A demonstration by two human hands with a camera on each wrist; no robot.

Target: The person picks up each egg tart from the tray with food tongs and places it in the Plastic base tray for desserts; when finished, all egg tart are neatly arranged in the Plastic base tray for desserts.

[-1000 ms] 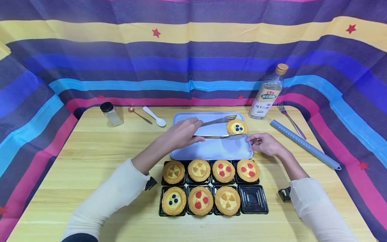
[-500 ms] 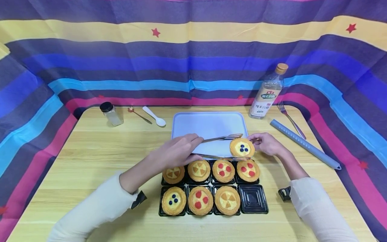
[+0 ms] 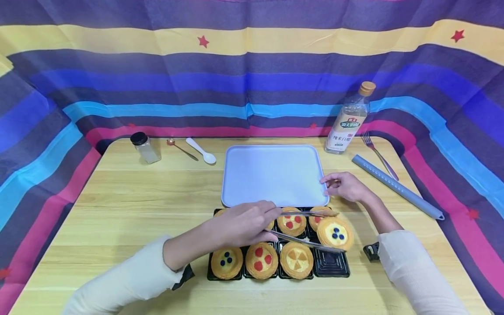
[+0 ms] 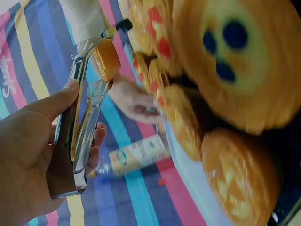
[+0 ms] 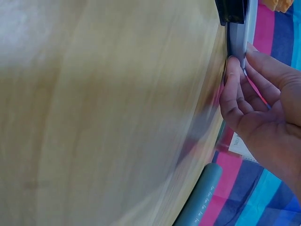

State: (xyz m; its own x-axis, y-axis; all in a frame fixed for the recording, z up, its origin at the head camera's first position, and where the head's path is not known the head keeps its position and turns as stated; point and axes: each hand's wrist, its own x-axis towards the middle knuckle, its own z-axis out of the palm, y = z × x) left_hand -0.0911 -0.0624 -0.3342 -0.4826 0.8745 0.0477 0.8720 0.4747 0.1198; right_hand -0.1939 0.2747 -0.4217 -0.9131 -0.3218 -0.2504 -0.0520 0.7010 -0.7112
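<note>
My left hand grips metal tongs, and the tongs clamp a blueberry tart. The tart hangs over the right end of a black mould tray, just above its one bare cell. Several fruit tarts fill the other cells. In the left wrist view the tongs lie in my palm and the blueberry tart looms close. My right hand pinches the right rim of the bare light-blue tray. In the right wrist view its fingertips lie against that rim.
Along the back edge of the wooden table stand a spice jar, a small metal spoon, a white spoon and a vinegar bottle. A fork and a long grey-blue bar lie at the right. Striped cloth surrounds the table.
My left hand has carried the blueberry tart in the tongs from the blue tray's far right corner towards me, to above the black tray's right end. The right hand stayed on the rim.
</note>
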